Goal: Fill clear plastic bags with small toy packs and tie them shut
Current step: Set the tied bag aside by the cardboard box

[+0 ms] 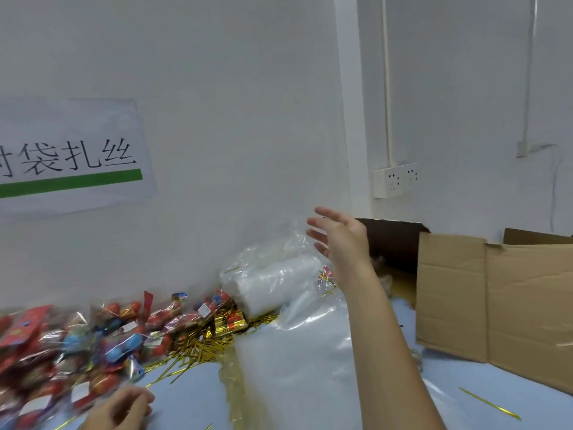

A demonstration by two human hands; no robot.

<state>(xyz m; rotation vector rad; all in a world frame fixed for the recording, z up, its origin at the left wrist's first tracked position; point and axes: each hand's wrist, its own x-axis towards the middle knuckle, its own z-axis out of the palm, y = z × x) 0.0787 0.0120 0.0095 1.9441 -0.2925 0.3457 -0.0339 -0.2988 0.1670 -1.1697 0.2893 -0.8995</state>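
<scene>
1. The right hand (338, 234) is up in the air with its fingers spread wide and straight. It holds nothing. It hangs above the far end of the pile of clear bags (297, 342).
2. The left hand (124, 409) is low, at the near left of the pile of clear bags. Its fingers are bent and lie at the near edge of the toy packs (77, 342). It is blurry, so I cannot tell if it grips one.
3. The pile of clear bags is flat, smooth and shiny. It lies on the pale blue table (465, 395) under the right arm.
4. Behind the pile, by the wall, sits a thick white bundle of bags (273, 280) in crinkly plastic.
5. Left of the pile is a heap of thin gold ties (198, 346), like little shiny sticks. One gold tie lies alone to the right.
6. Further left, the toy packs are heaped up. They are red and blue and wrapped in shiny plastic.
7. Right of the pile stands a brown cardboard box (496, 299) with open flaps.
8. On the white wall above the pile is a white socket (395, 180). Far to the left hangs a paper sign (71, 159) with black writing and a green stripe.
</scene>
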